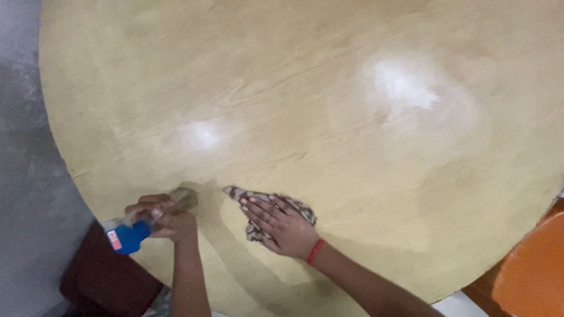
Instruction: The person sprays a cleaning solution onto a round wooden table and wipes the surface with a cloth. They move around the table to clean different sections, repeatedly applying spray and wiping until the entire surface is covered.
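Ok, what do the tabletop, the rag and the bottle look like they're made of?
Tabletop: looks like wood or wood-grain laminate, tan, glossy; grain lines and bright light reflections show. Rag under the right hand: soft patterned fabric, crumpled, brown and pale. Bottle in the left hand: probably plastic, blue body with a paler top; too blurred to be sure.
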